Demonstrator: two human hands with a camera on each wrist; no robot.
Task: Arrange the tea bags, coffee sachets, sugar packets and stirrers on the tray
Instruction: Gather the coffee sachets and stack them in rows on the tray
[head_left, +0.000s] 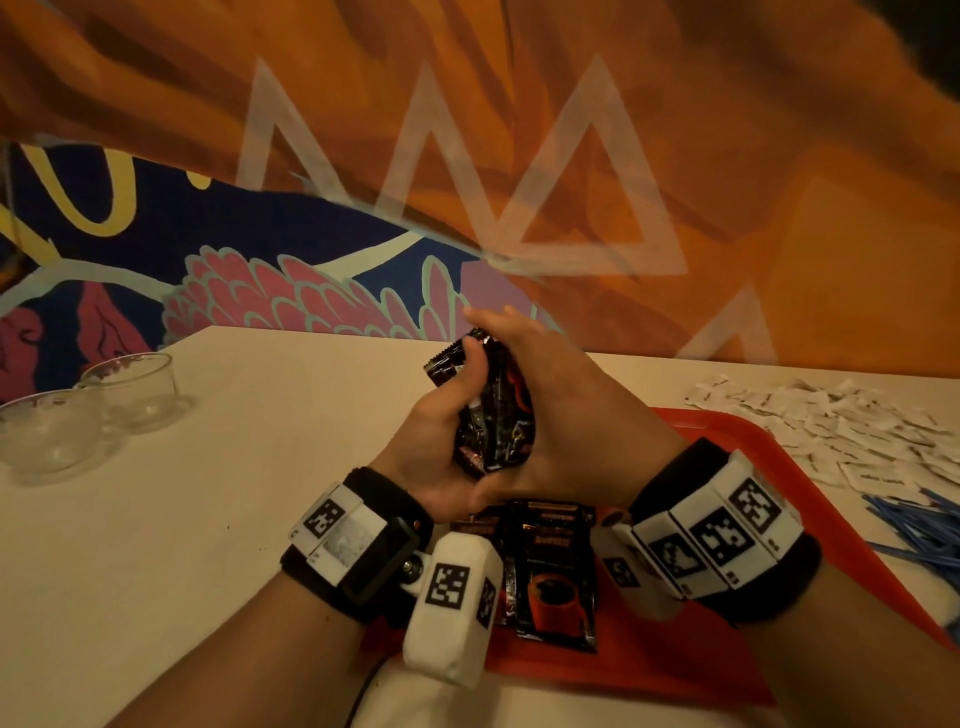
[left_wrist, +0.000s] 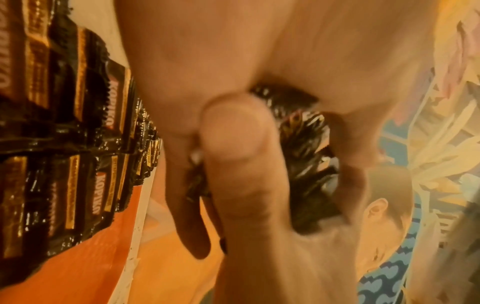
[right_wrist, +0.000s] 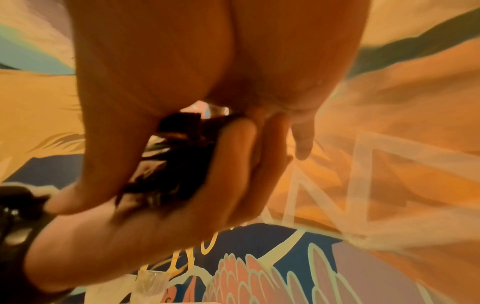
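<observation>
A bundle of black coffee sachets (head_left: 494, 410) is held upright above the red tray (head_left: 727, 423), pressed between both hands. My left hand (head_left: 452, 410) grips it from the left, its thumb lying across the front. My right hand (head_left: 556, 400) wraps round it from the right. More coffee sachets (head_left: 553, 571) lie in overlapping rows on the tray's near part, below the wrists; they also show in the left wrist view as rows of sachets (left_wrist: 64, 123). In the right wrist view the held bundle (right_wrist: 176, 164) is dark and blurred between the two hands. No tea bags show.
A heap of white sugar packets (head_left: 857, 431) lies on the table right of the tray, with blue stirrers (head_left: 924, 530) in front of it. Two glass bowls (head_left: 130, 389) (head_left: 47, 431) stand at the far left. A painted wall runs behind the table.
</observation>
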